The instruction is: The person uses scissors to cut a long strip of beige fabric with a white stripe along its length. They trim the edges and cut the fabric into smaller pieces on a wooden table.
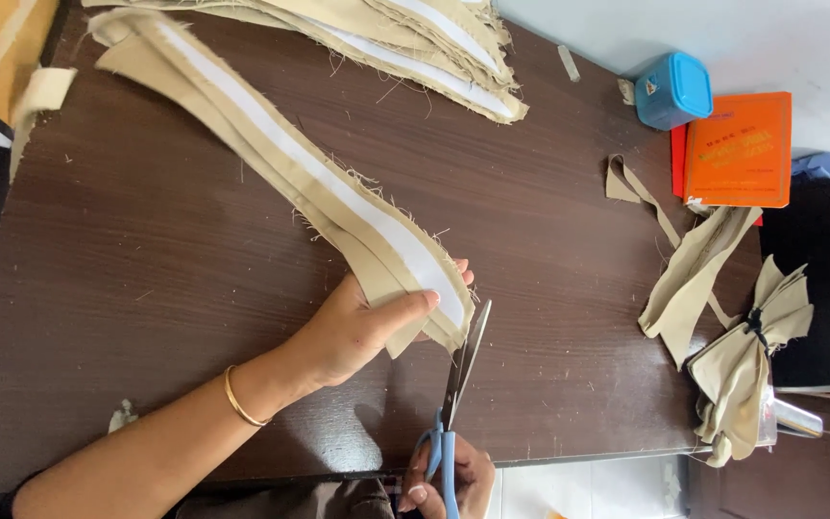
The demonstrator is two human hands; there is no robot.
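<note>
My left hand (362,322) grips the near end of a long beige fabric strip (242,135) with a white band down its middle; the strip runs across the dark wooden table (146,279) toward the far left. My right hand (453,481), at the table's near edge, holds blue-handled scissors (458,384). Their blades are slightly apart and point up at the strip's cut end, next to my left fingers.
A pile of similar beige strips (434,48) lies at the far edge. At the right are loose beige offcuts (694,274), a tied bundle of fabric (751,365), an orange book (737,149), a blue box (674,91) and a black chair (818,279).
</note>
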